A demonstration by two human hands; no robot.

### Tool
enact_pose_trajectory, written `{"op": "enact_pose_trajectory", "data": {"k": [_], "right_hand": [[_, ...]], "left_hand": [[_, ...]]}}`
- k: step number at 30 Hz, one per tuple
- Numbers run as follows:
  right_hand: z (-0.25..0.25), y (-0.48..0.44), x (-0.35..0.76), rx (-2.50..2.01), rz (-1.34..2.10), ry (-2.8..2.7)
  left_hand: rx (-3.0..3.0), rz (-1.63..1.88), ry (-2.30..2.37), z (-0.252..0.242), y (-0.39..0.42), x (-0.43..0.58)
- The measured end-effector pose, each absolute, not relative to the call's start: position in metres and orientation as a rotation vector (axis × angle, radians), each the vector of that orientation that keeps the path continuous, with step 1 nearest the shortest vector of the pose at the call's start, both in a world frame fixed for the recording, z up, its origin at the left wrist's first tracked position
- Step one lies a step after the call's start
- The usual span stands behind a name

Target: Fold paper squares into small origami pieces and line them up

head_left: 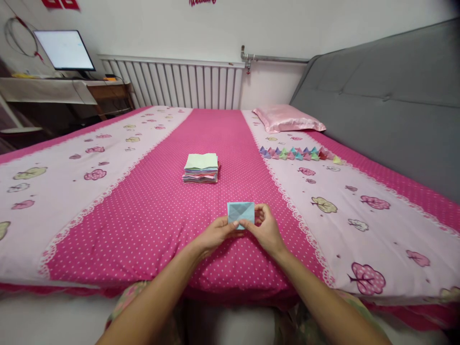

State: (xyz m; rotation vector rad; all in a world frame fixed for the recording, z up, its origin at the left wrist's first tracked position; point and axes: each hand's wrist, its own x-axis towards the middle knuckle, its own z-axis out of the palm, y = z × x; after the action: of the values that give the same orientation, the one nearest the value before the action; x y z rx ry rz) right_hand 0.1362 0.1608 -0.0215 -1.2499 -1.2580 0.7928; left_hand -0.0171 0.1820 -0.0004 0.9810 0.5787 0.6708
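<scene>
A small light blue folded paper (240,213) with crease lines is held above the near part of the bed. My left hand (218,232) grips its lower left side, thumb on the front face. On the lower right, my right hand (265,226) pinches the same paper, with some fingers curled behind its right edge. Beyond my hands, a stack of coloured paper (201,167) lies on the dotted pink strip, a pale green sheet on top. To the right stand rows of small folded paper pieces (298,153) in several colours.
The bed cover (151,206) spreads around my hands. A pink pillow (287,118) lies at the back right, beside a grey headboard (388,96). A radiator (176,84) and a desk with a monitor (65,50) stand at the back left.
</scene>
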Motion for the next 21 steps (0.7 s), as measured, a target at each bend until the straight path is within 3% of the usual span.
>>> {"op": "enact_pose_trajectory", "data": {"k": [6, 11, 21], "right_hand": [[-0.0185, 0.16, 0.1357, -1.117, 1.143, -1.081], [-0.0152, 0.1573, 0.1357, -1.103, 1.225, -0.927], [-0.0148, 0.1597, 0.1368, -1.11, 1.183, -0.801]], "left_hand": [[1.154, 0.553, 0.602, -0.001, 0.1834, -0.0198], [1.198, 0.488, 0.618, -0.0058, 0.1857, -0.0211], [1.052, 0.819, 0.794, -0.0073, 0.1908, -0.0185]]}}
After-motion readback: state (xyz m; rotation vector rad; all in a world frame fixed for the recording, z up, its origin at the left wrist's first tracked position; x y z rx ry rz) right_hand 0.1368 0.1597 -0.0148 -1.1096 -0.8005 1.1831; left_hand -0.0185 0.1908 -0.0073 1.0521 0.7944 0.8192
